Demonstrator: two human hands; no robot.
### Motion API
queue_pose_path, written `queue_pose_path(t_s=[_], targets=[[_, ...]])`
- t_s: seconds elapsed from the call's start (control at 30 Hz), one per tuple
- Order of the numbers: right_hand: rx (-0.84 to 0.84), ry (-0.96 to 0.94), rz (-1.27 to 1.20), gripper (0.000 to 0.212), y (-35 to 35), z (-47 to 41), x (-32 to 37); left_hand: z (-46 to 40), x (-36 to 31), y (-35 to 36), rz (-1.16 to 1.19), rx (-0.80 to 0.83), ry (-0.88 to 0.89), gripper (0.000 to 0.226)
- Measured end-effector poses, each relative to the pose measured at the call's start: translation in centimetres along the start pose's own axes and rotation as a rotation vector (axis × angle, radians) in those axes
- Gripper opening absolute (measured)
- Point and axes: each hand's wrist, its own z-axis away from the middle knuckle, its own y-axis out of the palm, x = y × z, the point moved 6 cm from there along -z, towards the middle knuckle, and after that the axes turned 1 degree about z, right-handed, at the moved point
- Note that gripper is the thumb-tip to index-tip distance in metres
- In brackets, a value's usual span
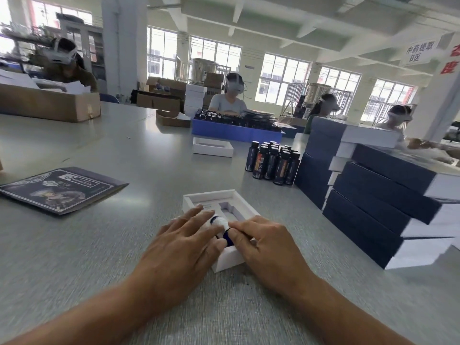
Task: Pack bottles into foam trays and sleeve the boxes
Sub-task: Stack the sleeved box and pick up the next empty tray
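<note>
Hands: left [185, 241] flat on bottle [222, 226] in foam tray [211, 199], right [261, 241] pinching it. Sign [418, 52] beyond tray: "中药提取 B区".

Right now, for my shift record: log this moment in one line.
step: seating bottle | tray: one slot open | left hand: pressing | right hand: pressing

A: What lies nearest on the table [104, 245]?
B: The foam tray [211, 196], under the left hand [184, 242] and right hand [266, 245], a bottle [221, 224] between them.
A: And around it?
B: Flat sleeves [62, 189] left; standing bottles [272, 161] far right; stacked boxes [373, 195] right; another tray [212, 146] beyond.
</note>
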Motion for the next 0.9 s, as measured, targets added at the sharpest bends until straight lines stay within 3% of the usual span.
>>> queue_pose_path(t_s=[0.3, 0.5, 0.9], targets=[[0.026, 0.007, -0.037, 0.029, -0.43, -0.38, -0.15, 0.13, -0.53, 0.46, -0.016, 0.068, 0.066, 0.084], [0.012, 0.014, -0.013, 0.024, -0.32, -0.43, -0.20, 0.02, -0.64, 0.70, -0.064, 0.092, 0.102, 0.076], [0.117, -0.046, -0.088, 0.042, -0.04, -0.28, -0.64, 0.10, -0.61, 0.61, -0.087, 0.097, 0.117, 0.069]])
